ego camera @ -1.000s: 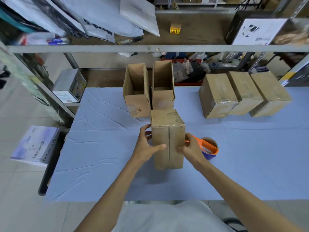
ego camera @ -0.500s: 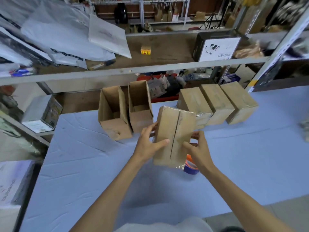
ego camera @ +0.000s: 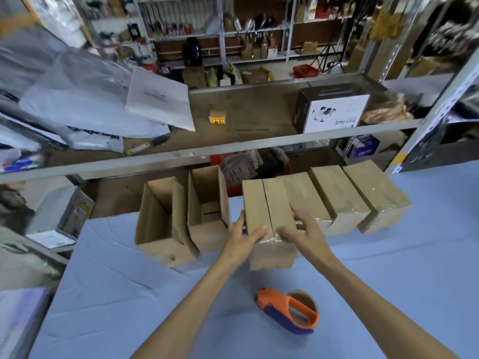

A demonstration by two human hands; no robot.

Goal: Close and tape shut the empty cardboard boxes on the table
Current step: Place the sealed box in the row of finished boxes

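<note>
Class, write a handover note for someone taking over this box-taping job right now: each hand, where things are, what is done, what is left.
The left hand and right hand grip the held box from either side, at the left end of the three closed boxes in a row.
The tape dispenser lies free on the table, nearer the person.
Done: four boxes closed, clear tape glinting on them.
Left: close and tape the two open boxes on the left.
</note>
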